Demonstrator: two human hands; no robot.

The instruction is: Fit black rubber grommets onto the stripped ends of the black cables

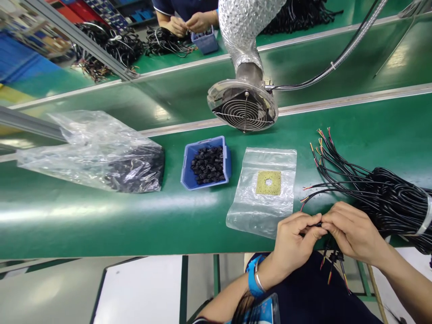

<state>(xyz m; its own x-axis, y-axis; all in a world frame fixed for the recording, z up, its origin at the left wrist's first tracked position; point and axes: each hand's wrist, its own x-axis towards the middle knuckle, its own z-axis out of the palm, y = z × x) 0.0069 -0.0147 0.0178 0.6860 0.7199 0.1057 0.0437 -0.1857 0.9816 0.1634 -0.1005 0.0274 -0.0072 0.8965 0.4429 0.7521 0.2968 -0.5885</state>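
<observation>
Black thin cable piece (316, 224), small and partly hidden by fingertips, is at the lower right of the head view, held between both hands over the near edge of the green glossy tabletop (101, 229). The left hand (297, 240), with a bright blue band (253, 275) at its wrist, pinches it narrowly between thumb and fingers; the right hand (354, 231) has its fingertips closed narrowly on it too, the two hands meeting. Below them hang black connector ends with short coloured wires (333, 257). Taking the open blue plastic bin (187, 168) of small black parts (207, 164) as the clock's centre, the hands are between three and four o'clock, and a thick tied bundle of black cables (398, 198) lies at three, bare coloured wire ends pointing leftward. Nearer the bin, also toward three to four, a flat clear plastic bag (245, 198) bears a yellow-green square pad with a round hole (261, 185). At nine sits a crumpled clear bag of dark contents (135, 166); at one hangs a round metal hood with a wire grille (246, 114). Toward twelve, across the partition, a co-worker's hands (199, 22) are above another blue bin (206, 44)
</observation>
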